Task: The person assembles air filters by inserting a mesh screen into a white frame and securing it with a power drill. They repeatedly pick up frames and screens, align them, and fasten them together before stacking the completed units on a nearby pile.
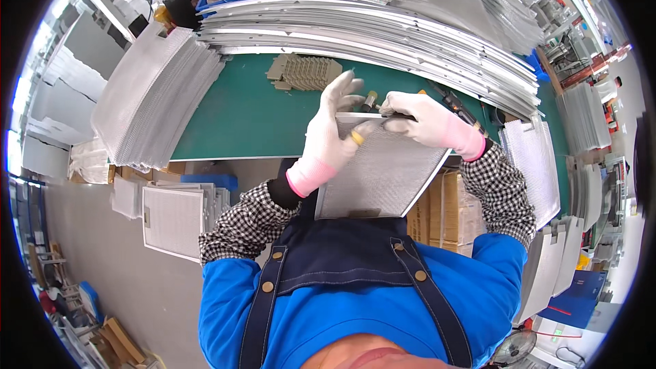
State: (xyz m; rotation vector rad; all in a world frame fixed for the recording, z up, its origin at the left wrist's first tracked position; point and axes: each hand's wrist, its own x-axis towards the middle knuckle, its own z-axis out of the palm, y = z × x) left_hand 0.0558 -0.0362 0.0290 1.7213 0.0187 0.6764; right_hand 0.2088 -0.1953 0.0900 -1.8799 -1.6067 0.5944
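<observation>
A framed metal mesh panel (pixel 383 171) leans between my body and the near edge of the green table, its top edge at the table. My left hand (pixel 326 133), in a white and pink glove, is open at its top left corner, fingers stretched upward and thumb against the mesh face. At the top edge my right hand (pixel 424 119), gloved alike, is closed with bent fingers and thumb together; whatever is between them is hidden. Beyond the hands lies a row of beige slotted pieces (pixel 304 72). A black power tool (pixel 459 108) is just past my right hand.
Long metal strips (pixel 369 24) are piled across the back of the green table (pixel 239 106). Stacked mesh sheets (pixel 147 96) stand at the left, with another mesh sheet (pixel 533 164) at the right. Framed panels (pixel 174 215) stand low at left; cardboard boxes (pixel 447 208) sit below the table.
</observation>
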